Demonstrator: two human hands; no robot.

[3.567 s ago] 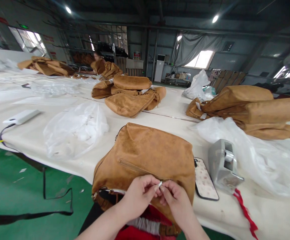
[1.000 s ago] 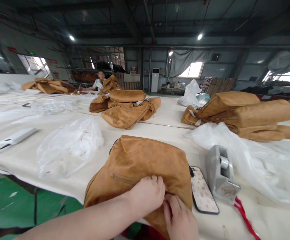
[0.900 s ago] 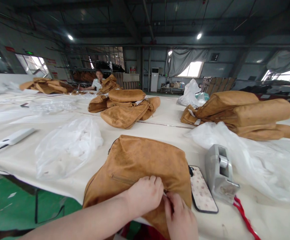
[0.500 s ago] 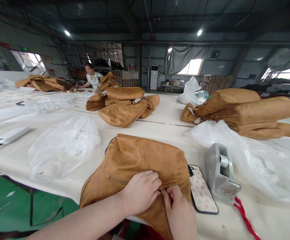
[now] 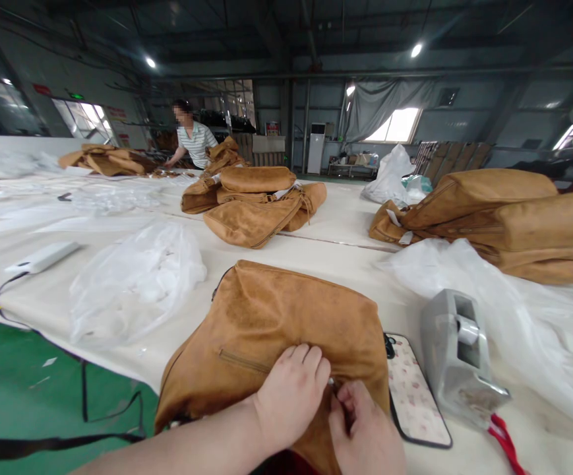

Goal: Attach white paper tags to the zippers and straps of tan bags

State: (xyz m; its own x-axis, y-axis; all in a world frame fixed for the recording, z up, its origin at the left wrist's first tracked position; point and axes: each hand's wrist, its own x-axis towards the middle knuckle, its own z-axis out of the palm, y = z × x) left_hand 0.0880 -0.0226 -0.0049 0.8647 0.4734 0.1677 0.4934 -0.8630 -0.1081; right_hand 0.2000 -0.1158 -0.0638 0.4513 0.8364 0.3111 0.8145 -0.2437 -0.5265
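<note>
Head view: a tan-brown leather handbag (image 5: pixel 291 303) is laid on the near edge of a white-covered table (image 5: pixel 348 264), directly beneath both hands and spread beyond them toward the far side. Its leather is mottled, with darker patches and paler, rubbed-looking areas, and soft creases are gathered across the upper face. The body is seen slouched and softly rounded, with a squared corner above the right hand and a long slope down to the left of the left hand. A dark seam is traced along that sloping side. A slanted zipper (image 5: pixel 244 361) is set into the front, and its far end is covered by the left hand (image 5: pixel 293 396).

That hand is laid palm down, its fingers bent and pressed together; whether anything is gripped under them cannot be made out. By the right hand (image 5: pixel 362 432), thumb and forefinger are brought near each other beside a small shiny piece (image 5: pixel 331 381) on the bag; whether it is pinched is not clear. To the right of the right hand, a pattern-backed phone (image 5: pixel 419 396) is placed just beside the bag, and beyond it a grey tape dispenser (image 5: pixel 454 356) is stood.
</note>
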